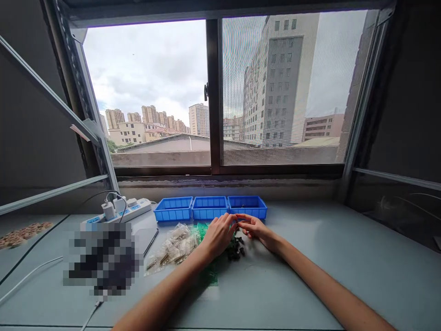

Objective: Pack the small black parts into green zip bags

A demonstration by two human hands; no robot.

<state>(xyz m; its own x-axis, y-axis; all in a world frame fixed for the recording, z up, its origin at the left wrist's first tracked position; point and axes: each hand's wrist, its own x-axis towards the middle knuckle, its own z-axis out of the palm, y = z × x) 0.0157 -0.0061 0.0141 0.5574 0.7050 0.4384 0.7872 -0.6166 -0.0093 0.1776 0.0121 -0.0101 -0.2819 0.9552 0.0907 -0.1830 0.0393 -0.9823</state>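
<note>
My left hand (pixel 219 234) and my right hand (pixel 257 228) meet at the fingertips over the table, just in front of the right-hand blue bin (pixel 247 213). Both hands have their fingers pinched together; whatever lies between them is too small and hidden to name. Beneath them is a small heap of black parts (pixel 235 252), partly covered by my left hand. Green plastic bags (pixel 212 276) lie under my left wrist and behind that hand. To the left spreads a pile of clear plastic bags (pixel 179 246) with small pieces inside.
Two more blue bins, the middle one (pixel 209 214) and the left one (pixel 172 214), stand in the same row below the window. A white power strip (pixel 139 209) with plugs, a flat thin device (pixel 146 240), a pixelated dark object (pixel 106 259) and cables occupy the left side.
</note>
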